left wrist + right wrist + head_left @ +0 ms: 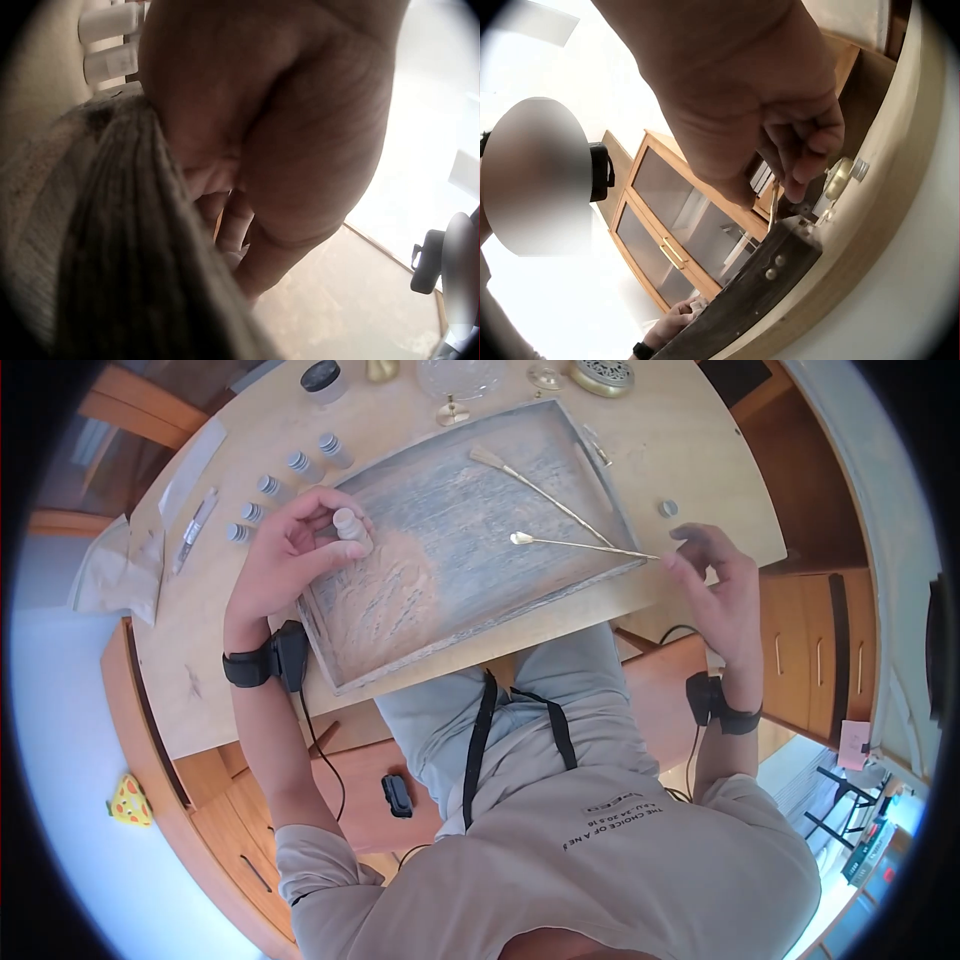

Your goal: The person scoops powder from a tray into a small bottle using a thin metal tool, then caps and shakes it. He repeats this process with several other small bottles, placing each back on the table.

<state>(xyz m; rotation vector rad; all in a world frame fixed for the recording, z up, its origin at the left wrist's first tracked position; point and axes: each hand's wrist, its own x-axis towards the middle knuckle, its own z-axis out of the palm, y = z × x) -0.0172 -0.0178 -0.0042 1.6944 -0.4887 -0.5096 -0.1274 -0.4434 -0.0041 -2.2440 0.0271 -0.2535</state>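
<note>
My left hand [280, 555] holds a small pale bottle [352, 532] between thumb and fingers, at the left end of a weathered wooden tray [480, 632]. Pale powder [385, 595] is spread over that end of the tray. At the tray's right side, my right hand [718, 585] pinches the handle end of a thin brass spoon [580, 547], whose small bowl points left over the tray. A brass-handled brush [535, 490] lies in the tray, bristles toward the far side. In the left wrist view the tray's wall [135, 217] stands beside the hand; the bottle is mostly hidden.
Several capped vials [298, 462] line the tray's left side, near a pen [196, 525] and a plastic bag [125, 575]. A black-lidded jar [322, 380], a glass vessel [460, 375] and a brass burner [602, 375] stand behind. Rightward lies a small cap [668, 508].
</note>
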